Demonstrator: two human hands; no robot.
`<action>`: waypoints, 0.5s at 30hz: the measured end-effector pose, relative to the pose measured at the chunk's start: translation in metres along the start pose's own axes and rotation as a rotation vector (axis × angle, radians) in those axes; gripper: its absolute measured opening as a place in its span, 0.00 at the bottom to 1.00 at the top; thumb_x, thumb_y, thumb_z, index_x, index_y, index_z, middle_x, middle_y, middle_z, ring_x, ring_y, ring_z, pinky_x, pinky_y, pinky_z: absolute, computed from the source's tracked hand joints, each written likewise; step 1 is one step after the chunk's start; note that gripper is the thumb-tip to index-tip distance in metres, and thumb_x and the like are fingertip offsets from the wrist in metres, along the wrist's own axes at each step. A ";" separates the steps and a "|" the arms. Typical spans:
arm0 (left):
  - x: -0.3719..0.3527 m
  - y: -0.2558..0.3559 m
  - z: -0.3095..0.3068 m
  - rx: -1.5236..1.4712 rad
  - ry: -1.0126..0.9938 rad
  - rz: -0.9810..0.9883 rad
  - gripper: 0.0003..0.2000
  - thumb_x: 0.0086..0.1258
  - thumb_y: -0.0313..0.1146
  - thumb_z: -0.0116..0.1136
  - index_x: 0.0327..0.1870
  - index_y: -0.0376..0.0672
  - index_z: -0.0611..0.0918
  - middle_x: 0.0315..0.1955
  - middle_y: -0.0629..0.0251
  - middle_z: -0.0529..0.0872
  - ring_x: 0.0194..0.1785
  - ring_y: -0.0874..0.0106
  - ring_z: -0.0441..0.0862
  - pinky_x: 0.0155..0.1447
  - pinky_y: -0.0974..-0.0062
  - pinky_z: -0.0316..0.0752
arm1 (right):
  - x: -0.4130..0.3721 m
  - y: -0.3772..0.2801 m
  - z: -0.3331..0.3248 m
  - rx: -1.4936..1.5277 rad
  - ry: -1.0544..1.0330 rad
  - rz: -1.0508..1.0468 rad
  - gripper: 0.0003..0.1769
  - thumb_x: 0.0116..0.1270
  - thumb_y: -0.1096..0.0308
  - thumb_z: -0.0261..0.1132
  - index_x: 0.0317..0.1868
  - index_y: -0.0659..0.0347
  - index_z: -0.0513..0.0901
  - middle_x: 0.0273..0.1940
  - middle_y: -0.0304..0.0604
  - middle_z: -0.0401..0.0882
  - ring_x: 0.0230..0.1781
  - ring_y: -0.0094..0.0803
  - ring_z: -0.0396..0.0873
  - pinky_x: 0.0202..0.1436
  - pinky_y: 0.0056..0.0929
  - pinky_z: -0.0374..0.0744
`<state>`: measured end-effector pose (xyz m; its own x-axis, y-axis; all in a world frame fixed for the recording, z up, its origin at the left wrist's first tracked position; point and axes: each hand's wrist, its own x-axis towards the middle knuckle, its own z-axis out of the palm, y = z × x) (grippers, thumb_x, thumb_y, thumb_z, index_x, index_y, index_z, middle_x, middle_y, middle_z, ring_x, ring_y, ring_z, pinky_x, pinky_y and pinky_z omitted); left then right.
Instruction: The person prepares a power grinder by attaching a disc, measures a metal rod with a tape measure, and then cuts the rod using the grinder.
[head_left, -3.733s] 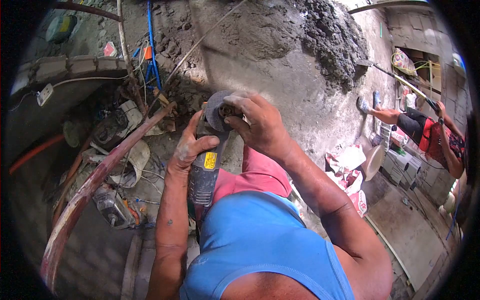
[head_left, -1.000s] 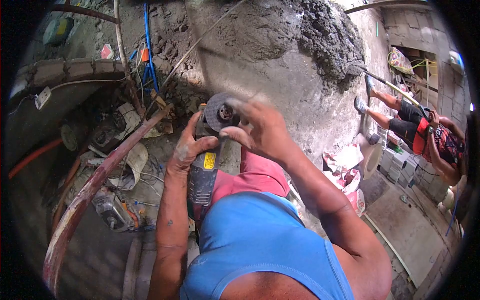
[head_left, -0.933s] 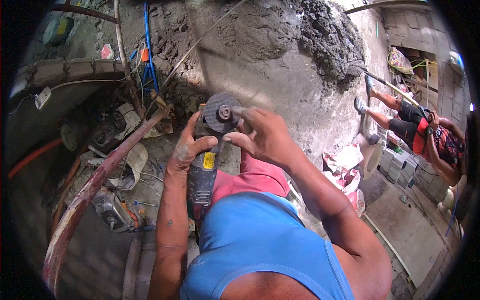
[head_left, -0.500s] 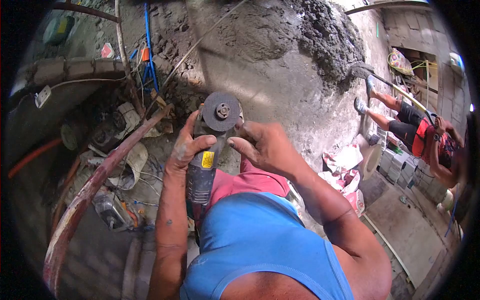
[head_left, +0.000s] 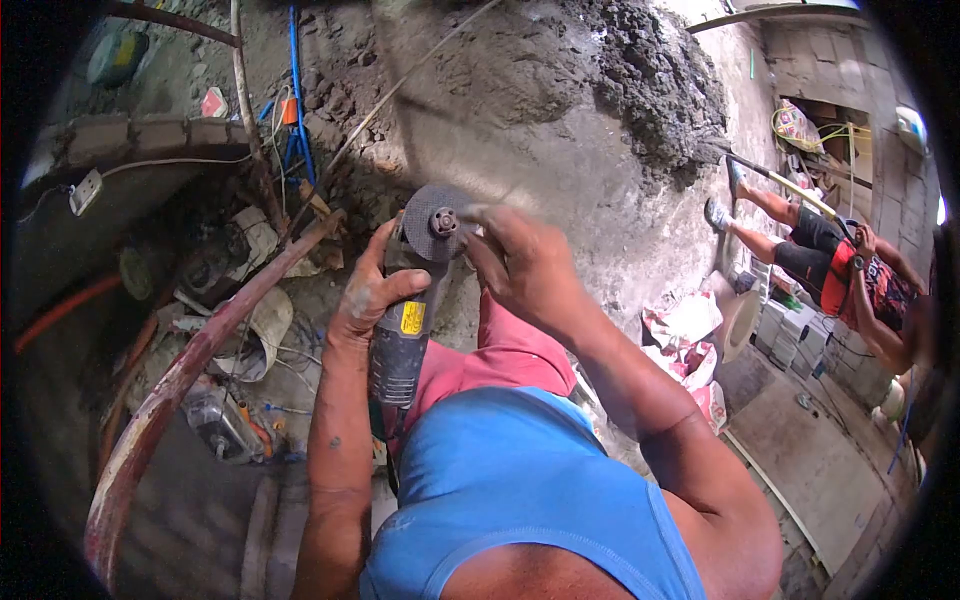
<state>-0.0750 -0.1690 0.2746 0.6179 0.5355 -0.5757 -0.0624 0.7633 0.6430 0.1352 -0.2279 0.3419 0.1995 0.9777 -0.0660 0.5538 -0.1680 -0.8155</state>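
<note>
The left hand (head_left: 378, 295) is grasping the grinder (head_left: 400, 365) firmly, its thumb lying across the front. The grinder's body is extending below that grip, toward the blue shirt (head_left: 520, 465), and its disc (head_left: 423, 228) is sitting just above, with the nut (head_left: 443, 222) showing in the middle. The right hand (head_left: 528, 262) is hovering beside the disc, right of the grip, fingers bent and blurring; whether they are touching or pinching anything, I cannot tell. Left of the grip a pole (head_left: 205, 355) is slanting. Well to the right, a co-worker (head_left: 848, 272) is holding a shovel (head_left: 788, 184).
</note>
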 end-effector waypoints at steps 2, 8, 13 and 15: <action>-0.001 0.003 0.003 0.005 -0.018 0.002 0.44 0.54 0.38 0.79 0.74 0.39 0.69 0.62 0.63 0.80 0.64 0.70 0.76 0.72 0.68 0.66 | 0.009 0.004 -0.002 -0.071 -0.008 -0.040 0.13 0.67 0.64 0.69 0.50 0.58 0.84 0.41 0.50 0.85 0.40 0.52 0.85 0.40 0.46 0.82; -0.003 0.007 0.006 -0.022 0.005 -0.003 0.44 0.54 0.37 0.80 0.74 0.39 0.70 0.60 0.63 0.81 0.63 0.70 0.77 0.72 0.69 0.67 | 0.006 0.001 -0.004 -0.091 -0.071 -0.044 0.14 0.67 0.64 0.68 0.51 0.56 0.84 0.38 0.50 0.84 0.38 0.53 0.84 0.39 0.48 0.82; -0.002 0.010 0.005 -0.017 -0.018 -0.028 0.42 0.55 0.34 0.78 0.73 0.40 0.71 0.60 0.63 0.81 0.62 0.70 0.78 0.69 0.69 0.70 | 0.011 -0.002 -0.001 -0.089 -0.024 -0.050 0.12 0.67 0.62 0.68 0.48 0.57 0.83 0.37 0.51 0.84 0.37 0.54 0.84 0.39 0.49 0.81; -0.001 0.010 0.006 -0.025 -0.011 -0.026 0.41 0.55 0.33 0.78 0.73 0.40 0.71 0.60 0.63 0.81 0.62 0.70 0.78 0.69 0.69 0.71 | 0.011 -0.002 -0.003 -0.117 -0.077 -0.040 0.13 0.67 0.65 0.69 0.50 0.58 0.84 0.39 0.53 0.85 0.39 0.54 0.85 0.40 0.46 0.82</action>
<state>-0.0719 -0.1644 0.2848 0.6283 0.5115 -0.5862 -0.0656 0.7856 0.6152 0.1384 -0.2172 0.3443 0.1157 0.9899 -0.0824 0.6511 -0.1383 -0.7463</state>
